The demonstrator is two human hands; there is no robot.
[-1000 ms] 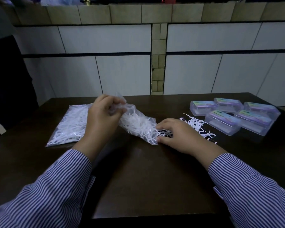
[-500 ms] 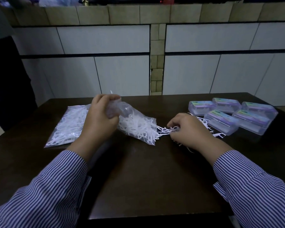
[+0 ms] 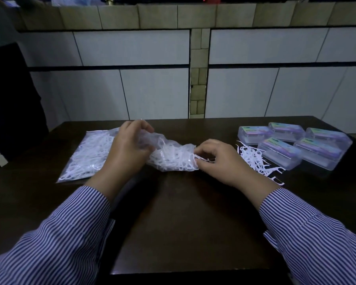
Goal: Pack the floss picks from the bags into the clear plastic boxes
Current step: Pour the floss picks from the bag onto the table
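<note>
the left hand grips the bag end; the right hand pinches floss picks at its mouth. a hard tug could scatter picks over the worktop, short of the boxes beyond the right hand.

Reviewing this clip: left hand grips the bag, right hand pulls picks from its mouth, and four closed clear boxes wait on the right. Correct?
Not quite: the head view shows five closed clear boxes, not four. The rest holds: left hand, bag, right hand.

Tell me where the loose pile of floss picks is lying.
The loose floss picks lie on the table, right of the right hand, against the clear boxes.
</note>
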